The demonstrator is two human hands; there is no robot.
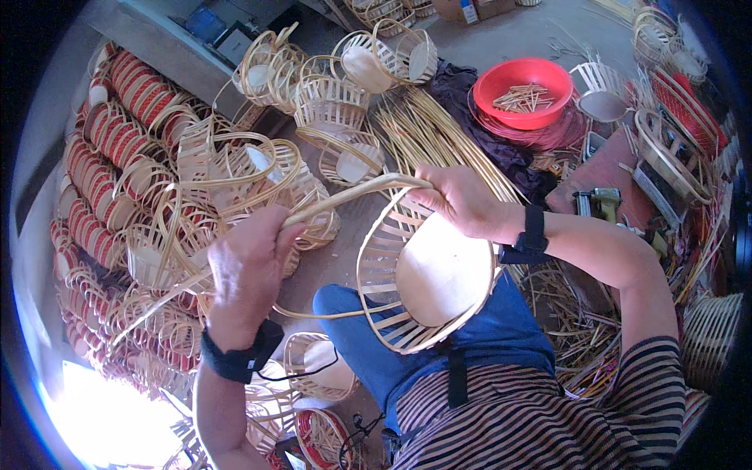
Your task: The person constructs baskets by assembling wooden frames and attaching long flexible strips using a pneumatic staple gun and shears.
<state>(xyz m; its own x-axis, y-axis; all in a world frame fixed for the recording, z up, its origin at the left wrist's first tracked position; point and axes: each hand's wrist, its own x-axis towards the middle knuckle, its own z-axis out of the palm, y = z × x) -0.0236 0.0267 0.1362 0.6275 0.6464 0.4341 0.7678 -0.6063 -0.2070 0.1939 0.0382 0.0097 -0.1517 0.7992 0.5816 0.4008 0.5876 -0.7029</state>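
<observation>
A half-made basket (448, 270) with a pale oval base and upright slats rests on my lap, its open side toward me. My right hand (462, 202) is closed on one end of a pale wooden strip (356, 190) above the basket's far rim. Further along the strip, my left hand (249, 262) grips it too, and its loose tail runs on past that hand to the lower left. Between the hands the strip bows slightly upward. A thin cane (333, 315) reaches from the basket's left side toward my left wrist.
Stacked baskets with red bands (117, 133) fill the left side. Plain handled baskets (333, 102) stand ahead, beside a bundle of long canes (439, 129). A red basin (523, 92) holds short sticks. A green power tool (605, 202) lies at right, near scraps.
</observation>
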